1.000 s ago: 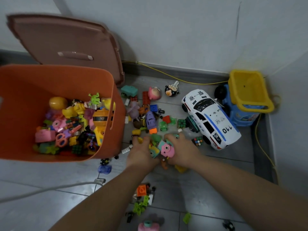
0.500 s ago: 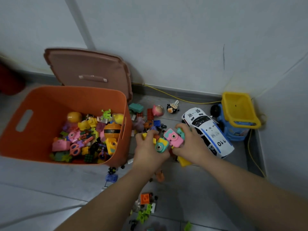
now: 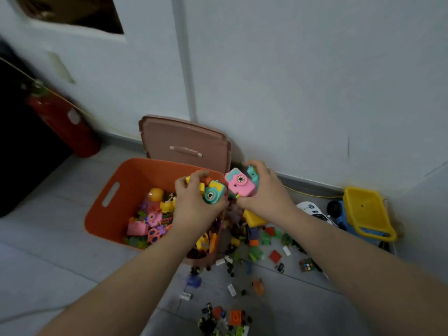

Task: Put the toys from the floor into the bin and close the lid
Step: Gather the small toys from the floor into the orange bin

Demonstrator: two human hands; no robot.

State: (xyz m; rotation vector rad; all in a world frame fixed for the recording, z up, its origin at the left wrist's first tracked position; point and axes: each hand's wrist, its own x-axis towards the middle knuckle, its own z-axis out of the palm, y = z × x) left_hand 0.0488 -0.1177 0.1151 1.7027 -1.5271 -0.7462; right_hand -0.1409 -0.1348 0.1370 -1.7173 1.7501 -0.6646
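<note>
Grey tile floor (image 3: 48,251). My left hand (image 3: 194,204) grips teal toy camera (image 3: 213,193), right hand (image 3: 266,197) grips pink toy camera (image 3: 238,182); best released once above orange bin (image 3: 135,180).

The setting is an indoor room corner, consistent with a home. Grey floor tiles (image 3: 48,238) meet white walls (image 3: 291,81) at a skirting (image 3: 315,187). Scattered toys (image 3: 254,253), an orange bin (image 3: 135,180) and a red fire extinguisher (image 3: 63,122) occupy the floor.
</note>
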